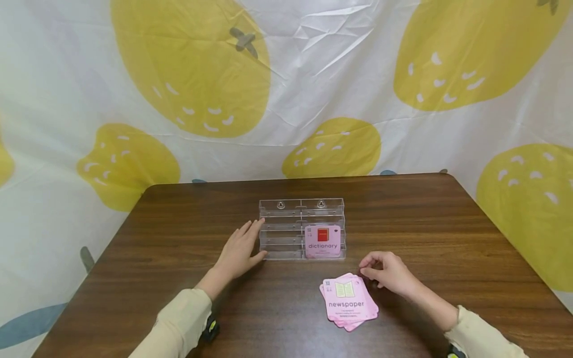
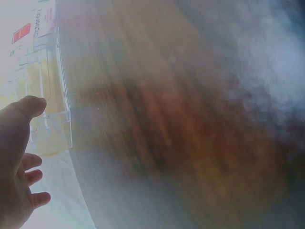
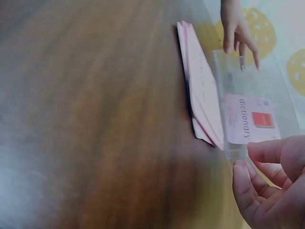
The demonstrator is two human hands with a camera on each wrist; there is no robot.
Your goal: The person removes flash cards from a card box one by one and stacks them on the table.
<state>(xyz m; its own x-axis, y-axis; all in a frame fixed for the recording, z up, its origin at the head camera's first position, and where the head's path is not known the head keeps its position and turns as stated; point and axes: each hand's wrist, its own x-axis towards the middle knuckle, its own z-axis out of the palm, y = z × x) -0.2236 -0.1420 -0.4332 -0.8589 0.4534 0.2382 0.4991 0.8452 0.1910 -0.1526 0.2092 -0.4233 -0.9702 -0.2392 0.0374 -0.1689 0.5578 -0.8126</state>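
A clear plastic card rack [image 1: 280, 233] with stepped pockets in two columns stands on the table. In its lower right pocket sits a pink "dictionary" card [image 1: 323, 241] with a red book picture. My left hand [image 1: 237, 251] rests against the rack's left side, fingers extended, thumb by the lower corner. A loose stack of pink cards [image 1: 349, 303] lies in front of the rack, a "newspaper" card on top. Just right of that stack hovers my right hand [image 1: 389, 273], its fingers loosely bent; in the right wrist view I see nothing between thumb and fingertips.
The brown wooden table [image 1: 201, 204] has rounded back corners. Behind it hangs a white cloth [image 1: 286, 99] printed with yellow fruit. Dark wrist devices [image 1: 210, 328] sit at both cuffs.
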